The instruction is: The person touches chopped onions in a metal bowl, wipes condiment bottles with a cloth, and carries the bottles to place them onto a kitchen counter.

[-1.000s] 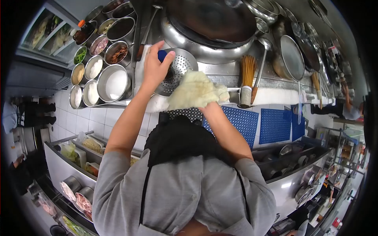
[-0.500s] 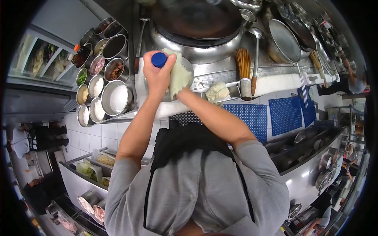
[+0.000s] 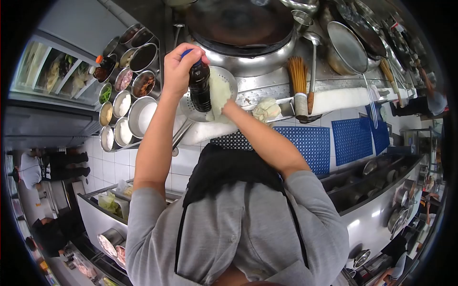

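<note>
My left hand [image 3: 179,69] is closed round the blue-capped top of a dark bottle [image 3: 199,90], whose body hangs down and leans slightly. Beside the bottle, my right hand [image 3: 230,107] grips a pale greenish cloth [image 3: 221,88]; the cloth hides most of its fingers. Whether the cloth touches the bottle is unclear. Beneath both lies a round perforated metal strainer [image 3: 189,108] on the counter, its handle pointing toward me. A second crumpled cloth [image 3: 266,109] lies right of my right hand.
A large dark wok [image 3: 238,21] sits on the stove ahead. To the right are a bamboo brush [image 3: 298,78], a ladle [image 3: 312,71] and a metal pan [image 3: 347,50]. Several metal tubs, including a large one [image 3: 143,117], stand at the left. Other people are at both sides.
My left hand has raised and tilted the bottle, so its dark side now shows. The cloth and my right hand stay close by it. The strainer's handle has come into view.
</note>
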Action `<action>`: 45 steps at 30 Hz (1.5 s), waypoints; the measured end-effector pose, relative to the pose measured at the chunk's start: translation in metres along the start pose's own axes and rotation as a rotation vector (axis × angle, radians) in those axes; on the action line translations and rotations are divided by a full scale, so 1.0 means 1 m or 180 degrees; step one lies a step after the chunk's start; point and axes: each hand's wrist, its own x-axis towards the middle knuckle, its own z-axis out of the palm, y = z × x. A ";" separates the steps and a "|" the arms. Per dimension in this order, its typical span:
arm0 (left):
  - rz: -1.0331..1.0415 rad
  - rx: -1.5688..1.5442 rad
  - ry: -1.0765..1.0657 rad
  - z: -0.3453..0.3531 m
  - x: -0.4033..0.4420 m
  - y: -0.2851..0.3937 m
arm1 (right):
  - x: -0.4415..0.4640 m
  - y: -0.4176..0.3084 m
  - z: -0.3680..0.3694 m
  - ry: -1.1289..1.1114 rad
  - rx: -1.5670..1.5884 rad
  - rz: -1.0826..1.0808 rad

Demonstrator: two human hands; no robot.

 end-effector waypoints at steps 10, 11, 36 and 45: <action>0.0284 0.1113 0.1248 -0.021 -0.018 -0.082 | 0.004 0.030 -0.072 -0.0314 -0.1755 -0.1395; 0.0320 0.1231 0.1357 -0.020 -0.021 -0.087 | -0.002 0.024 -0.077 -0.0322 -0.0862 -0.1210; 0.0629 0.1594 0.1652 -0.024 -0.030 -0.142 | -0.017 0.045 -0.076 0.0199 0.1785 0.0729; 0.1127 0.1227 0.0236 0.059 -0.001 -0.033 | -0.020 -0.010 -0.041 0.0918 -0.1482 -0.1855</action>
